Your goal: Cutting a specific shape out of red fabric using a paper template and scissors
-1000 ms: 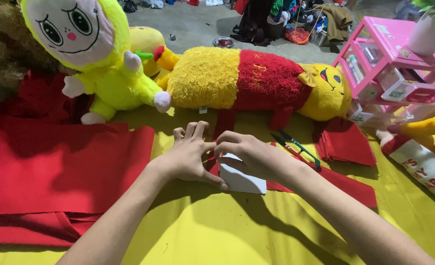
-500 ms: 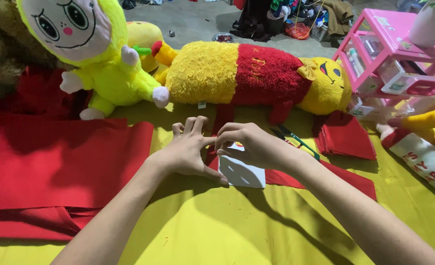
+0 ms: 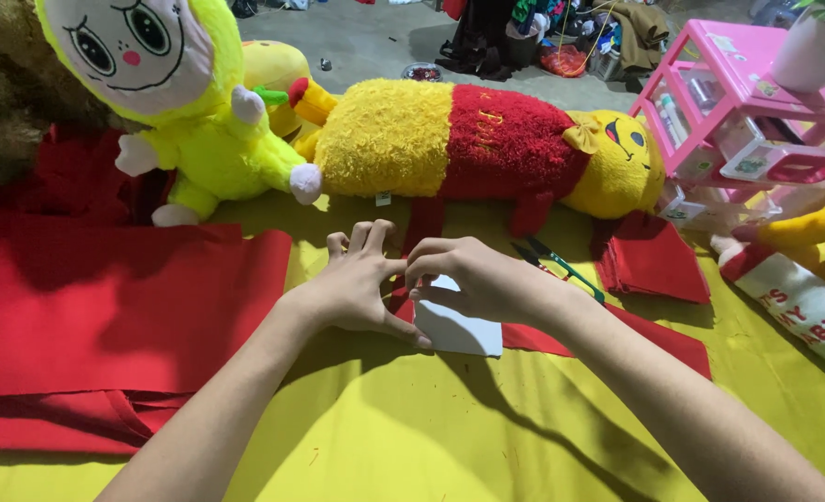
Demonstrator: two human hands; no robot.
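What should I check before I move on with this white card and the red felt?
1. Both hands on the white card: ok, left hand and right hand press it.
2. Card over the red felt strip: ok.
3. Card edges aligned with the strip: cannot tell, hands cover them.
4. Scissors within reach: ok, just beyond the right wrist.
5. More felt nearby: ok, large red felt sheet at left.

Small white tag hanging under the yellow-and-red plush, no packages or screens
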